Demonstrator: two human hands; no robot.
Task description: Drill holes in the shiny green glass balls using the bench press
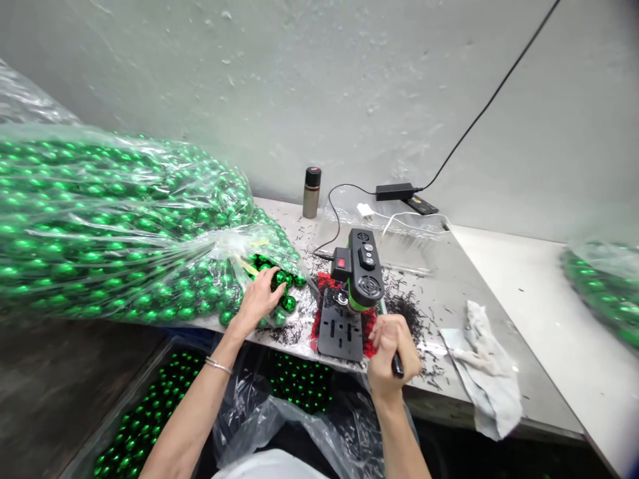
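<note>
My left hand (260, 296) is at the mouth of a clear plastic bag (219, 247) packed with shiny green balls. Its thumb and fingers curl around a green ball (280, 278), and another ball (288, 303) lies just beside the thumb. My right hand (394, 349) is wrapped around a slim rod with a black end (397, 366), close to the front edge of the table. Between my hands stands a small black device (367, 269) with round vents and a red switch, above a slotted black base plate (341, 332).
Black shavings (404, 316) and red material (315, 326) surround the base. Behind stand a spray can (311, 193), a clear tray (414, 256) and a black power adapter (395, 191). A whitish cloth (486, 372) hangs over the front edge. Below sits a crate of green balls (150, 406).
</note>
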